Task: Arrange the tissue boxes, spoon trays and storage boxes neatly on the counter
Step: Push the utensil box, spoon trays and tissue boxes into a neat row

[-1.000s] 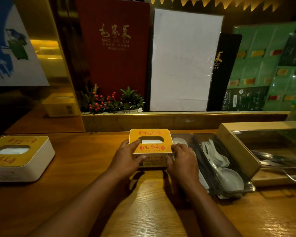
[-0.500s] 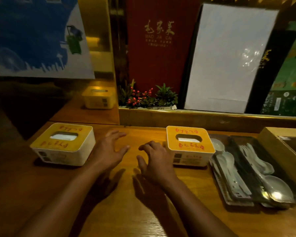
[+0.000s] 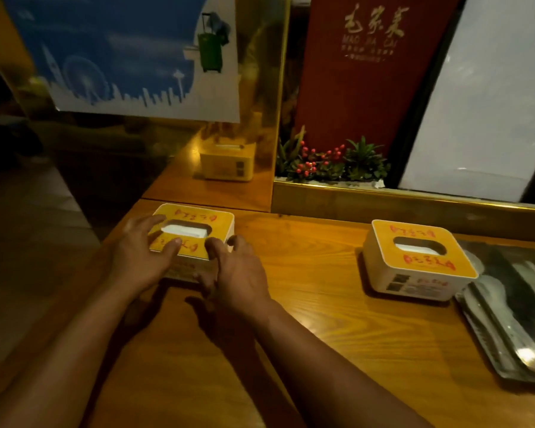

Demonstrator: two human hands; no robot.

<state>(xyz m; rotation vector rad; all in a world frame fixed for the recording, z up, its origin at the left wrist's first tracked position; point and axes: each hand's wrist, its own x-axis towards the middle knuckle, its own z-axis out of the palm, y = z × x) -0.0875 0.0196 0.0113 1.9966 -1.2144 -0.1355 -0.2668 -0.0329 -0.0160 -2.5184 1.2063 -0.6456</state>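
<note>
A yellow-topped white tissue box [image 3: 204, 215] sits near the left end of the wooden counter [image 3: 315, 304]. My left hand [image 3: 139, 254] lies on its top and left side, fingers spread over the lid. My right hand [image 3: 235, 267] grips its front right corner. A second matching tissue box [image 3: 414, 261] stands alone to the right, touching a clear spoon tray [image 3: 507, 319] that holds white spoons at the right edge.
A gold mirrored panel [image 3: 254, 88] at the back left reflects a tissue box. A low gold ledge [image 3: 414, 202] runs behind the counter with a small plant [image 3: 328, 162], a red menu [image 3: 368, 72] and a white board [image 3: 491, 103]. The counter's left edge drops to the floor.
My hands let go of the right tissue box, moved left across the counter and now hold the left tissue box. The view has swung left.
</note>
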